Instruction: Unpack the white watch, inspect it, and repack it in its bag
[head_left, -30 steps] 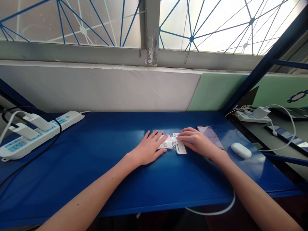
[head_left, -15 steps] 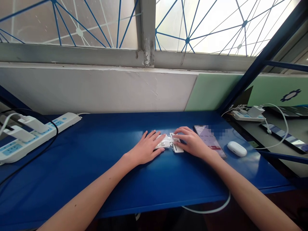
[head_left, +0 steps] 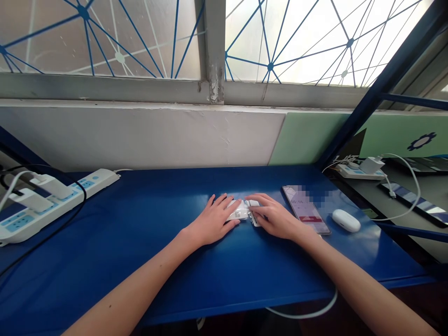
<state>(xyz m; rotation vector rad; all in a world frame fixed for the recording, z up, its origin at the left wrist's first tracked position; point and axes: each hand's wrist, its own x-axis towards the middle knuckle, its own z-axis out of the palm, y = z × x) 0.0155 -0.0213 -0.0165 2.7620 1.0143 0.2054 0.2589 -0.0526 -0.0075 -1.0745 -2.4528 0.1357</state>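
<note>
A small white item in shiny clear wrapping (head_left: pixel 238 213) lies on the blue desk. My left hand (head_left: pixel 217 218) rests flat over its left part, fingers stretched out and slightly spread. At the item's right end is a white card (head_left: pixel 257 223), partly covered by my right hand (head_left: pixel 275 215). The fingers of that hand are bent over the card, with their tips at its left edge. What exactly the wrapping contains is hidden by my left fingers.
A phone (head_left: pixel 304 207) with a timer on its screen lies right of my right hand, beside a white earbud case (head_left: pixel 346 220). A power strip (head_left: pixel 87 184) with chargers and a black cable (head_left: pixel 66 218) occupies the left. The desk's front edge (head_left: pixel 210 311) is near me.
My right hand has shifted slightly left over the card, its fingers drawn closer together, covering more of it. My left hand stays on the wrapped item. The view has tilted up a little.
</note>
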